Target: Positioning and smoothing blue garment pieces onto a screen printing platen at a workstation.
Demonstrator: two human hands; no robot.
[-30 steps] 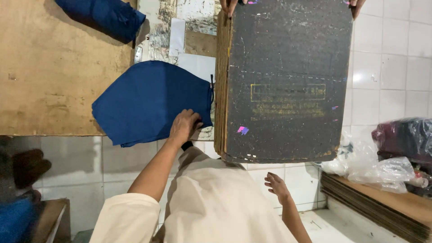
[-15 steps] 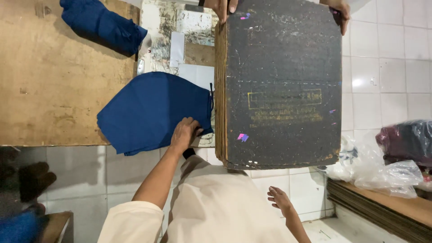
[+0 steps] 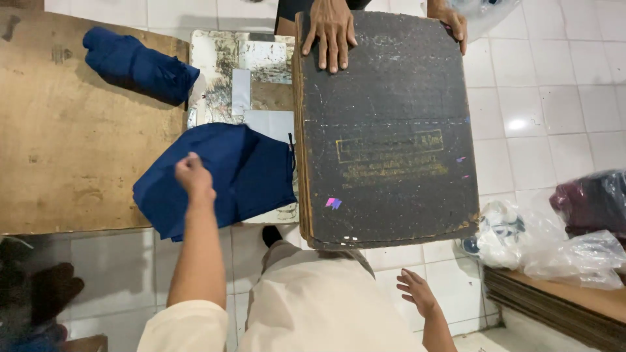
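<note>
In the head view, the left hand pinches a fold of the navy cloth, which lies just left of the dark board. The right hand hovers spread below that board's near edge, touching nothing. Another person's hands press flat on the board's far edge.
</note>
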